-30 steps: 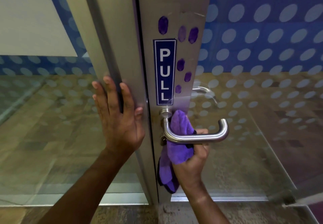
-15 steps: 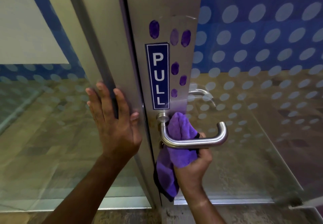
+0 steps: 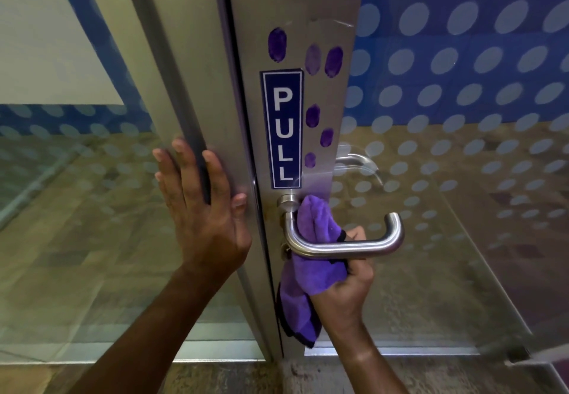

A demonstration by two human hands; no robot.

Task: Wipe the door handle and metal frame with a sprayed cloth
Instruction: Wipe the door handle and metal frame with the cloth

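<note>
A steel lever door handle [image 3: 348, 247] juts from the brushed metal frame [image 3: 295, 5] of a glass door. My right hand [image 3: 346, 286] is shut on a purple cloth [image 3: 311, 273] and holds it behind the handle, against the frame near the handle's base. Part of the cloth hangs below the hand. My left hand [image 3: 203, 209] lies flat with fingers spread on the neighbouring metal frame [image 3: 181, 64], left of the door gap.
A blue PULL sign [image 3: 281, 130] and several purple smudge marks [image 3: 314, 85] sit on the frame above the handle. Dotted glass panels [image 3: 462, 116] flank the frame. A second handle [image 3: 358, 162] shows through the glass on the far side.
My view has shifted slightly, so the door sits lower and further left in the frame. The cloth hand stays behind the handle with only a small move; the left hand keeps its place.
</note>
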